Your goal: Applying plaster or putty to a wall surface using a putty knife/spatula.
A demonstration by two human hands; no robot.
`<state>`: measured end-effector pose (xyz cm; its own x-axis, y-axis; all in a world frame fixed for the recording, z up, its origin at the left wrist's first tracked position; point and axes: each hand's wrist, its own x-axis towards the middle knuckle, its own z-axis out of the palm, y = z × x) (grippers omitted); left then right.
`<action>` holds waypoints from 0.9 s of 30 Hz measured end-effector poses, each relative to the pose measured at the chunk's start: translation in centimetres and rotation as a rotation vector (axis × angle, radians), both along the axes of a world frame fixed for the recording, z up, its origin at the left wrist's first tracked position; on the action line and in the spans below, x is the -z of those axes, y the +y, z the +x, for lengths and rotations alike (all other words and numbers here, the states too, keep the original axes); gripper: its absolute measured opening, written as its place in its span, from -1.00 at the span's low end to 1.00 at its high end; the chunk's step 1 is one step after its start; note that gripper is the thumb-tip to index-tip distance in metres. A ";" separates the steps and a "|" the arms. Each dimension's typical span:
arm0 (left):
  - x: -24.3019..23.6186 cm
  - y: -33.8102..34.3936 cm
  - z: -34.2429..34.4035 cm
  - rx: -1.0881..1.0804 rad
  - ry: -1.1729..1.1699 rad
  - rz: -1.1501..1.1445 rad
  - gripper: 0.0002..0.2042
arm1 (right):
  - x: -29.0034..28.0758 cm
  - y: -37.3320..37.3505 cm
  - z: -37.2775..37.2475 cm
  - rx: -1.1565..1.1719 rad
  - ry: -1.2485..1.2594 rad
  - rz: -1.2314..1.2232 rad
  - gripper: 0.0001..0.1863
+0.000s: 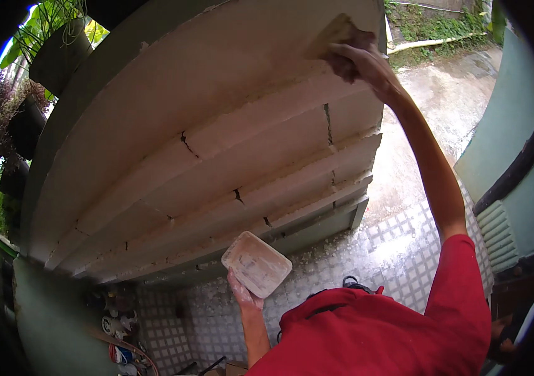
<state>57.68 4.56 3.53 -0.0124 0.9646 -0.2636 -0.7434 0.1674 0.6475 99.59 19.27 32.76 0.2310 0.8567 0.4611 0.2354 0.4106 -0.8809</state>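
Observation:
My right hand [357,59] is raised at the top, gripping a flat yellowish pad or scraper [326,37] against the pale plastered surface [217,56] of a stepped overhead structure. Lower in the middle, my left hand [245,288] holds a shallow white rectangular tray [257,260] smeared with plaster; whether anything is in it is hard to tell. Dark cracks [185,141] run across the ridges below my right hand. My red-sleeved right arm stretches up along the right.
Planters [54,62] with greenery line the upper left. A green wall [57,326] and assorted items [119,326] are lower left. Tiled floor [404,250] lies below, wet concrete [436,94] beyond. A curved green wall [498,106] with a dark rail stands right.

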 end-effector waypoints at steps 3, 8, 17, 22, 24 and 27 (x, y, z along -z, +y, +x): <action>-1.1 -0.2 0.8 0.029 0.038 0.016 -0.43 | 1.0 -1.2 4.2 0.294 -0.343 0.120 -0.66; -1.2 -0.5 0.6 0.001 0.069 0.006 -0.41 | 1.4 2.0 5.7 0.710 -0.619 0.427 -0.78; -0.8 -1.2 0.2 -0.074 0.051 0.055 -0.40 | 2.3 5.7 -4.6 0.549 -0.570 0.446 -0.80; -0.4 -1.1 0.0 -0.052 0.000 0.040 -0.40 | 2.5 6.8 -8.9 0.492 -0.591 0.682 -0.76; -0.6 -0.9 0.3 -0.018 0.008 0.064 -0.41 | 2.4 6.4 -9.4 0.365 -0.601 0.607 -0.71; -1.3 -0.6 0.9 -0.042 0.011 0.047 -0.42 | 2.1 5.7 -4.1 0.445 -0.537 0.573 -0.80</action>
